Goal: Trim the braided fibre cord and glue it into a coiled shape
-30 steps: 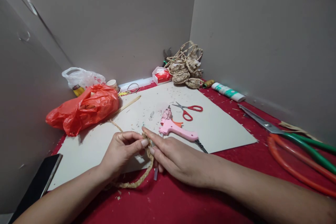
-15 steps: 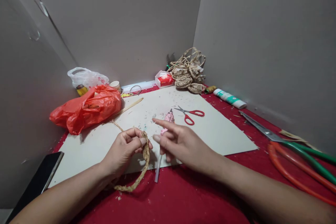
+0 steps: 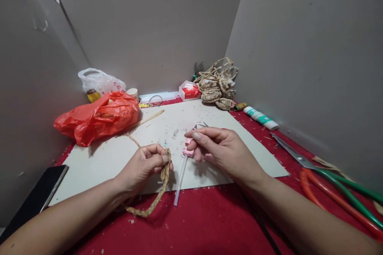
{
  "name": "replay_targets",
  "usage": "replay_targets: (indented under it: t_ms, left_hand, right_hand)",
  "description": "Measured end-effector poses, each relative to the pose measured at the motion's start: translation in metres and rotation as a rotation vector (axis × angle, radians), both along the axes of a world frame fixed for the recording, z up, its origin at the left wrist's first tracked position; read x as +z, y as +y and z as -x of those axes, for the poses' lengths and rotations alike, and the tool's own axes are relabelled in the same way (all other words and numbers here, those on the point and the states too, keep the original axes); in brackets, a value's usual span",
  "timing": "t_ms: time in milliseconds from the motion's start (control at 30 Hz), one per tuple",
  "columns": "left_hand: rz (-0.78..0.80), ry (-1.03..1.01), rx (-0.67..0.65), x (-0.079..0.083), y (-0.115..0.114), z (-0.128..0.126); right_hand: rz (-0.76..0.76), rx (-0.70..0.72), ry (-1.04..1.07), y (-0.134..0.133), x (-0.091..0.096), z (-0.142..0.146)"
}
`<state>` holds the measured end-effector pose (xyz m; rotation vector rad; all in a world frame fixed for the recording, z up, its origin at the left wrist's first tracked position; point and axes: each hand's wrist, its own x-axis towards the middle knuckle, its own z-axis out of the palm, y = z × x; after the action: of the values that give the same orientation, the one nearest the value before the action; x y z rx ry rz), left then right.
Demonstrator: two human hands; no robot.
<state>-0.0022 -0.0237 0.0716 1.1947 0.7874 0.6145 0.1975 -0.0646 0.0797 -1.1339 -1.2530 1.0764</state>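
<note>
Walls: grey (image 3: 143,20), meeting in a corner at the far side.
Tablecloth: red (image 3: 191,231), scattered with small scraps at the near left.
Board: white (image 3: 254,153), flat on the tablecloth, with specks and crumbs around its middle.
Shears: large (image 3: 303,161), at the right, blades pointing to the far left, one handle red and one green.
Red bag: bulging (image 3: 100,121), at the left, partly on the board.
Right hand: raised (image 3: 229,152) in front of the glue gun, thumb and forefinger close together, other fingers curled; I cannot tell whether it grips anything.
Left hand: pinching the braided rope (image 3: 164,188) between thumb and fingers (image 3: 143,167), left of the right hand and well apart from it.
Braided rope: doubled at the fingertips, hanging toward the near side and curving left under the left wrist.
Rope coils: heaped (image 3: 212,87) in the far corner.
Phone: black (image 3: 44,189), at the near left.
White bag: behind the red bag (image 3: 101,81).
Glue gun: pink (image 3: 188,152), mostly hidden by the right hand.
Tube: white and green (image 3: 261,118), far right.
Tissue box: red and white (image 3: 190,92), just left of the coils.
Glue stick: clear (image 3: 180,179), pointing from the gun toward the near side.
Cup: white (image 3: 132,93), beside the bags.
</note>
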Motion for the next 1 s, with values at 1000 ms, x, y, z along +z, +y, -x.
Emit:
replay_targets:
  t_ms: [1000]
  left_hand:
    - [0.185,-0.123,-0.174,-0.002,-0.008,0.002]
  right_hand:
    - [-0.092,0.370,0.105,-0.005,-0.012,0.006]
